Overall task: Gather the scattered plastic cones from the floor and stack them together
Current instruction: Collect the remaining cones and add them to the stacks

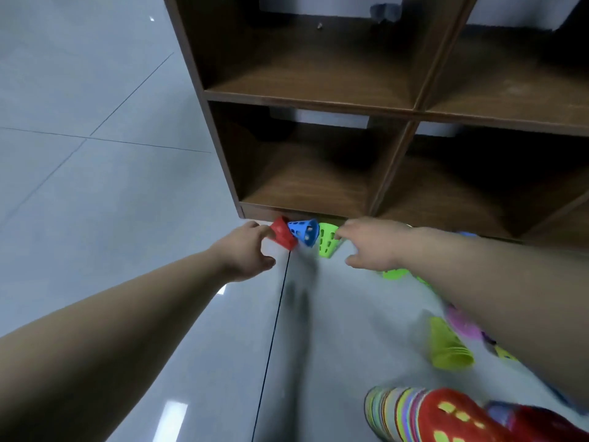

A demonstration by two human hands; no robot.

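Note:
Three perforated plastic cones lie side by side on the grey floor against the foot of a wooden shelf: a red cone [282, 233], a blue cone [302, 231] and a green cone [327, 240]. My left hand [247, 250] reaches to the red cone, fingers curved and touching its left side. My right hand [371, 242] touches the green cone's right edge with its fingertips. A tall stack of nested cones [424, 413], red on top, lies at the bottom right. More cones lie under my right arm: lime green [447, 346], pink [462, 323] and another green cone [395, 273].
The brown cubby shelf [395, 113] stands directly ahead with dark open compartments. Grey tiled floor [95, 186] spreads out to the left, with a dark seam running toward me. The picture is motion-blurred.

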